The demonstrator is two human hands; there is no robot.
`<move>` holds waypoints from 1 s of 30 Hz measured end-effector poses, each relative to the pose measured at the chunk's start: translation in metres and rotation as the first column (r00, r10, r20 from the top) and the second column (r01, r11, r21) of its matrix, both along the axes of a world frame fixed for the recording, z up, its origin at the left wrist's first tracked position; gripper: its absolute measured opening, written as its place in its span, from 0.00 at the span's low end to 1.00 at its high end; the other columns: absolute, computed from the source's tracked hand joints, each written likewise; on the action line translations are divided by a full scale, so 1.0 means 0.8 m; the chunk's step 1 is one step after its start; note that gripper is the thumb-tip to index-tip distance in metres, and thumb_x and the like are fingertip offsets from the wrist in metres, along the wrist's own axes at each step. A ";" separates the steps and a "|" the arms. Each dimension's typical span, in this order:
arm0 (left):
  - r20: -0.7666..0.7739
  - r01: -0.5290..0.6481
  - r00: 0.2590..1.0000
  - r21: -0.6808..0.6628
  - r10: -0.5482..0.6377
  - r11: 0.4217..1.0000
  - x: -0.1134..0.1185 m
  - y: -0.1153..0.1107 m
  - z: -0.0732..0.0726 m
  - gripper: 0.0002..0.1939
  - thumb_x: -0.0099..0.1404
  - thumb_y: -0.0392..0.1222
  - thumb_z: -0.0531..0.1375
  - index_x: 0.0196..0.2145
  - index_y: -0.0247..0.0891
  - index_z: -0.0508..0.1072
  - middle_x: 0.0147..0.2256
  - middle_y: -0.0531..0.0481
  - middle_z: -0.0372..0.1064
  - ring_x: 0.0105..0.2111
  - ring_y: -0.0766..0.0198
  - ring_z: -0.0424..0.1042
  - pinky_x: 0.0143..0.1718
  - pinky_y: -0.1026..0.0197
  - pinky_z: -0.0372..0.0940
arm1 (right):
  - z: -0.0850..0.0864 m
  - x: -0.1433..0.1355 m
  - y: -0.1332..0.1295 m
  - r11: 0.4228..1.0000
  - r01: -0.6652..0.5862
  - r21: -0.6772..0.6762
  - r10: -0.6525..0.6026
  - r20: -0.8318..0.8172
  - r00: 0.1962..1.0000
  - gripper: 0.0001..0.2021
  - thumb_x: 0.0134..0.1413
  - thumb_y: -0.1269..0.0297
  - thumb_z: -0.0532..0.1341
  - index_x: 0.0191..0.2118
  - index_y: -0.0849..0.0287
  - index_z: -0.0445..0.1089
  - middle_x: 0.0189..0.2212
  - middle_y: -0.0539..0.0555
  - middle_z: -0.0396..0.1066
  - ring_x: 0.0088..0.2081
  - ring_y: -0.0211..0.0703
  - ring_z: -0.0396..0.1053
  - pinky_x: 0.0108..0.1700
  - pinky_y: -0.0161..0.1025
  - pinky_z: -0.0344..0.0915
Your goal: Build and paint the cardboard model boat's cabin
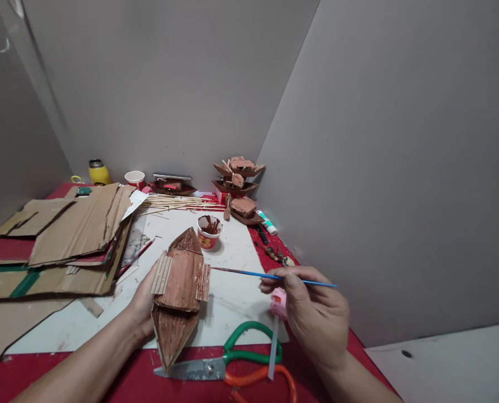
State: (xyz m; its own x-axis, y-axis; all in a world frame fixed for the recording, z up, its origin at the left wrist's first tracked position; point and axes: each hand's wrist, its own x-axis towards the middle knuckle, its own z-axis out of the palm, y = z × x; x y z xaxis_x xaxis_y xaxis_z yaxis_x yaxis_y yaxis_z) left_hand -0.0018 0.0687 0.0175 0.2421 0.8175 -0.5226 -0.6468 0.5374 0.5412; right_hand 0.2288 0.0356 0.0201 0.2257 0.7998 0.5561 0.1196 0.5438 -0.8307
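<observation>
A brown cardboard boat (184,280) with a curved roof is held up over the white board by my left hand (142,302), whose fingers are mostly hidden behind it. Ridged strips stick out on both sides of the roof; the left one (161,275) is bare, and the right one (202,282) is partly painted brown. My right hand (312,308) pinches a thin blue paintbrush (253,273), its tip close to the right strip. Just beyond the boat stands a paper cup (210,232) with brown paint inside.
Scissors (210,369) and a pink tape dispenser (278,303) lie in front. Torn cardboard (77,229) is piled at the left. Wooden sticks (182,202), finished-looking boats (239,173), a white cup (135,179) and a yellow bottle (99,172) stand or lie at the back. Grey walls enclose the table.
</observation>
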 end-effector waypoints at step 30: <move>-0.065 -0.112 0.990 0.159 0.123 0.981 -0.003 0.010 -0.008 0.20 0.68 0.49 0.52 0.46 0.31 0.75 0.29 0.45 0.79 0.27 0.57 0.78 0.32 0.57 0.71 | 0.000 0.002 -0.003 0.978 -0.195 -0.071 0.195 -0.006 0.981 0.07 0.63 0.64 0.59 0.36 0.55 0.74 0.26 0.49 0.76 0.27 0.35 0.74 0.31 0.29 0.72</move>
